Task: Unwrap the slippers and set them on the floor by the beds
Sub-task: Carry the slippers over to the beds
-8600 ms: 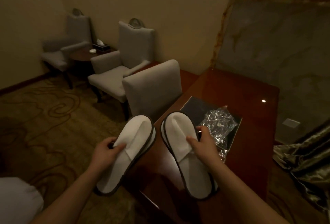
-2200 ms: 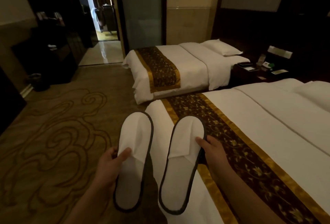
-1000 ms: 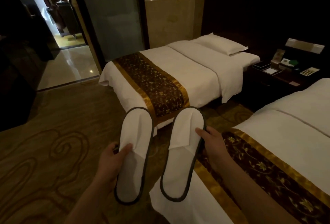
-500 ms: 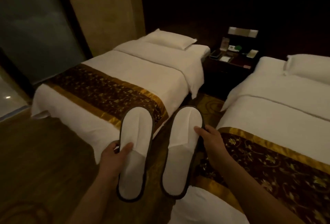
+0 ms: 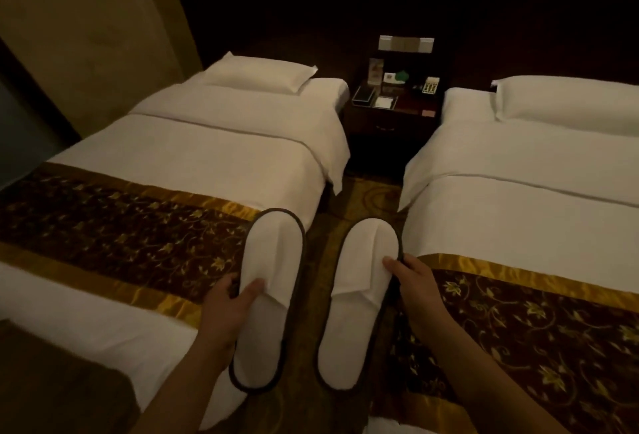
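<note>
Two white slippers with dark edging are held up side by side, toes pointing away from me. My left hand (image 5: 230,305) grips the left slipper (image 5: 269,281) at its left edge, thumb on the upper. My right hand (image 5: 415,286) grips the right slipper (image 5: 358,298) at its right edge. Both slippers hang in the air above the strip of patterned carpet (image 5: 366,193) between the left bed (image 5: 193,153) and the right bed (image 5: 539,198). No wrapping is on them.
Each bed has white sheets, a pillow and a brown-and-gold runner (image 5: 114,226) across its foot. A dark nightstand (image 5: 390,115) with small items and a phone stands at the far end of the gap. The aisle between the beds is narrow.
The view has swung right and forward, from the far bed's foot to the gap between both beds. Both hands keep the same grip on the slippers.
</note>
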